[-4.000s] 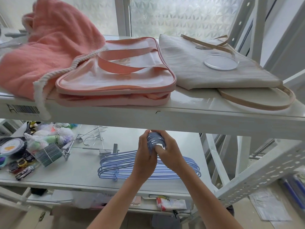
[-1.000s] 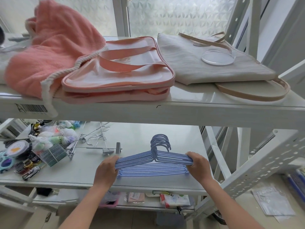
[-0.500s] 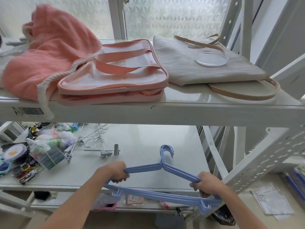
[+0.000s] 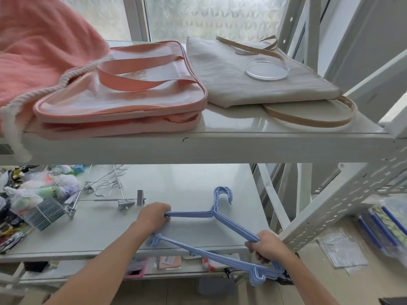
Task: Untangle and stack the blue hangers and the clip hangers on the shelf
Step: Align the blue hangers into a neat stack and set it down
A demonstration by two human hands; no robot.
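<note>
Both hands grip a stack of blue hangers (image 4: 233, 227): the left hand (image 4: 152, 217) closed on one shoulder end, the right hand (image 4: 267, 248) closed on the other. The stack tilts over the front edge of the lower shelf (image 4: 187, 186) (hooks pointing away), with the metal clip hangers (image 4: 116, 194) lying on that shelf to the left.

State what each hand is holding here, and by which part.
Both hold the bunch of blue hangers: the left hand grips the end of one shoulder arm, the right hand the other.

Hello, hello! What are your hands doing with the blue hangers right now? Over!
Left hand and right hand both gripping the blue hangers, bundle tilted over the shelf edge. Clip hangers untouched behind. Nothing blocking.
</note>
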